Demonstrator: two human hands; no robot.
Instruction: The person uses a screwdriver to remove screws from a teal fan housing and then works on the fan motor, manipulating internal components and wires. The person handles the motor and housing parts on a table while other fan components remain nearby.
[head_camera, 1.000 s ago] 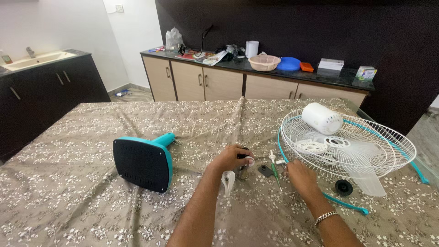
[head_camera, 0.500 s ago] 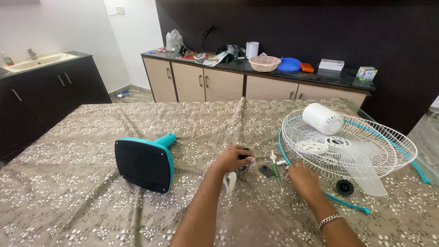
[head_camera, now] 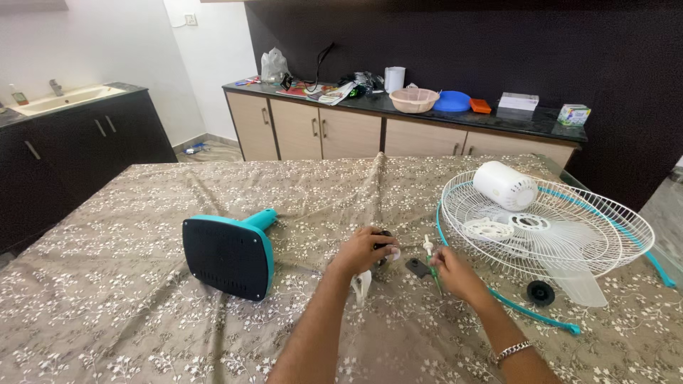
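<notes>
Both hands at small fan parts on the cloth-covered surface point(head_camera: 142, 313)

Left hand point(head_camera: 361, 250) fingers curl closed around a small dark part point(head_camera: 385, 235); right hand point(head_camera: 455, 274) fingers pinch a green screwdriver point(head_camera: 432, 269), a flat black piece point(head_camera: 417, 267) lying between the hands, the white fan grille point(head_camera: 569, 224) just beyond the right fingers.

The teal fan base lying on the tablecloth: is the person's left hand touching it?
Apart. The head view shows the left hand well right of the teal fan base, with a stretch of bare tablecloth between them.
</notes>
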